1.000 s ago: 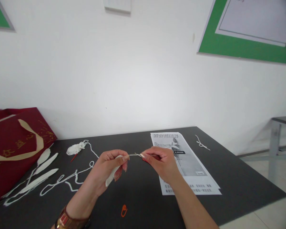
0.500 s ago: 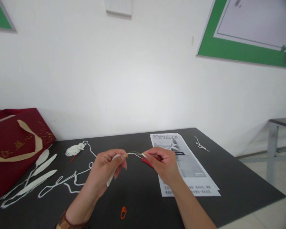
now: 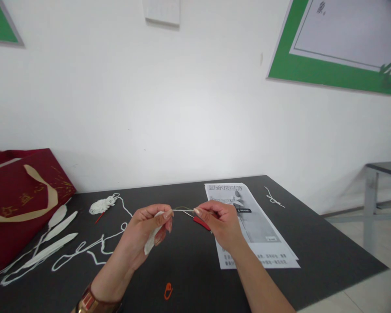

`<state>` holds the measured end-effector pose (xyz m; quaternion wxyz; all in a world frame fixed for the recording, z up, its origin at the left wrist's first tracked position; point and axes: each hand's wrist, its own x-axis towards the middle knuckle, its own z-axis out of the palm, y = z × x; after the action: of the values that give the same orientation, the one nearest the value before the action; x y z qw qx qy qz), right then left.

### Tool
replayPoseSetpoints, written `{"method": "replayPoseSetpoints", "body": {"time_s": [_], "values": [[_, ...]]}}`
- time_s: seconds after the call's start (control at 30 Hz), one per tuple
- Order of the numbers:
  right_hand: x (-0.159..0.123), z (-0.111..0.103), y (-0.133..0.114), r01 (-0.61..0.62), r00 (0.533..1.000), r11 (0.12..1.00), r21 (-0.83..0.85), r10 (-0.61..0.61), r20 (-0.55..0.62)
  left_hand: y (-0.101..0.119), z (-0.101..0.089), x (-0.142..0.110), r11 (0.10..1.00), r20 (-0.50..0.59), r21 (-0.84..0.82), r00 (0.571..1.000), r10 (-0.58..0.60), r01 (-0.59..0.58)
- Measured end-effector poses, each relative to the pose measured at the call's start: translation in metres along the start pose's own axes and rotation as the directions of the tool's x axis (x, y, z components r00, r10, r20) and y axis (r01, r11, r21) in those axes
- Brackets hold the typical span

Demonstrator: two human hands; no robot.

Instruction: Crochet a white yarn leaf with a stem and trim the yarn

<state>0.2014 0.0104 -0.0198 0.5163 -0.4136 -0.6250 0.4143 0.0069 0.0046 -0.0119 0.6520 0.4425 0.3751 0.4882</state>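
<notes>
One white petal piece (image 3: 151, 237) hangs from the left hand (image 3: 146, 230), pinched at its top between thumb and forefinger, above the dark table (image 3: 313, 243). A thin white strand (image 3: 182, 211) runs from it to the right hand (image 3: 220, 224), closed around a red-handled hook (image 3: 202, 223). Several finished petals (image 3: 57, 230) lying at left suggest the work is partly done; loose yarn (image 3: 101, 243) remains. Printed sheet (image 3: 263, 234) sits just right

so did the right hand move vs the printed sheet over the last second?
Barely. The right hand keeps pinching the thread end beside the left hand, overlapping the same left edge of the printed sheet; small offsets match the camera's own shift.
</notes>
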Motion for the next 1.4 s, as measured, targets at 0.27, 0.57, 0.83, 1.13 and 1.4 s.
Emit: {"method": "replayPoseSetpoints", "body": {"time_s": [0.27,0.57,0.83,1.13,1.4], "values": [[0.004,0.001,0.003,-0.007,0.999,1.000,-0.012,0.007,-0.046,-0.005,-0.003,0.001,0.999,0.105,0.001,0.993,-0.052,0.052],[0.005,0.016,0.016,-0.055,0.998,0.995,-0.080,0.055,-0.004,-0.006,0.006,-0.002,0.999,0.196,-0.021,0.980,-0.031,0.036],[-0.001,0.033,0.013,-0.046,0.993,0.991,-0.126,0.059,0.101,-0.010,0.010,-0.003,0.999,0.149,0.048,0.988,-0.033,0.026],[-0.009,0.049,0.022,-0.048,0.980,0.996,-0.077,0.062,0.190,-0.016,0.007,0.004,0.950,-0.169,0.270,0.964,0.206,-0.156],[-0.016,0.056,0.019,0.014,0.988,0.995,-0.099,0.002,0.156,-0.017,0.008,0.006,0.955,-0.230,0.249,0.948,0.219,-0.160]]}}
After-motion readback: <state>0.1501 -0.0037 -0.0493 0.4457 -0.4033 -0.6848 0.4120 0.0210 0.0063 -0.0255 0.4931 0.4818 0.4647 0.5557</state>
